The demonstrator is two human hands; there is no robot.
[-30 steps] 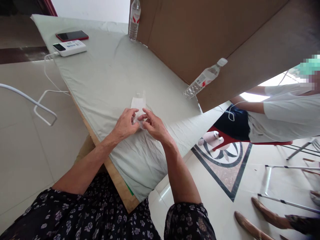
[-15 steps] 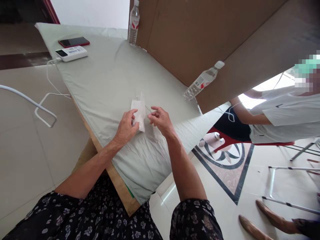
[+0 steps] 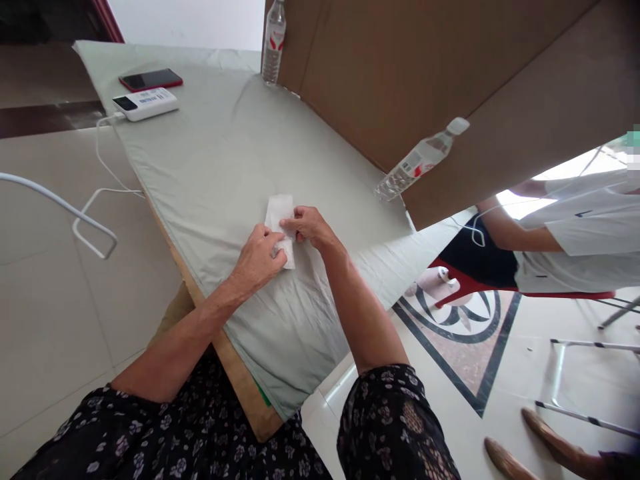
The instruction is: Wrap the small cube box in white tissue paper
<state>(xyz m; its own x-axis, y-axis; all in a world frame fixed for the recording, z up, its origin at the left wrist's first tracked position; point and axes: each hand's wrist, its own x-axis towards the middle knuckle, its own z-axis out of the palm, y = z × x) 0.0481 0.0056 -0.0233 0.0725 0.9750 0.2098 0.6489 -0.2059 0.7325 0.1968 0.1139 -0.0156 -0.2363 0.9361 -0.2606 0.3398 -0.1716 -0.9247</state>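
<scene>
A narrow folded white tissue point(image 3: 280, 208) lies on the table's pale green cloth in front of me. My left hand point(image 3: 261, 255) rests on its lower left part, with bent fingers and thumb gripping it. At the tissue's right edge, my right hand point(image 3: 311, 227) pinches the paper between thumb and fingertips. Both hands are close together, and their fingers cover the middle of the tissue.
A leaning water bottle point(image 3: 417, 163) and an upright one point(image 3: 274, 47) stand by a tall cardboard panel point(image 3: 370, 73). A phone point(image 3: 151, 80) and a cabled power bank point(image 3: 145, 105) lie at far left. A person in a white shirt point(image 3: 590, 233) sits at right.
My right hand has moved left onto the tissue and now pinches it. My left hand has closed in on it. The tissue's raised right flap now lies flatter. The view has shifted slightly.
</scene>
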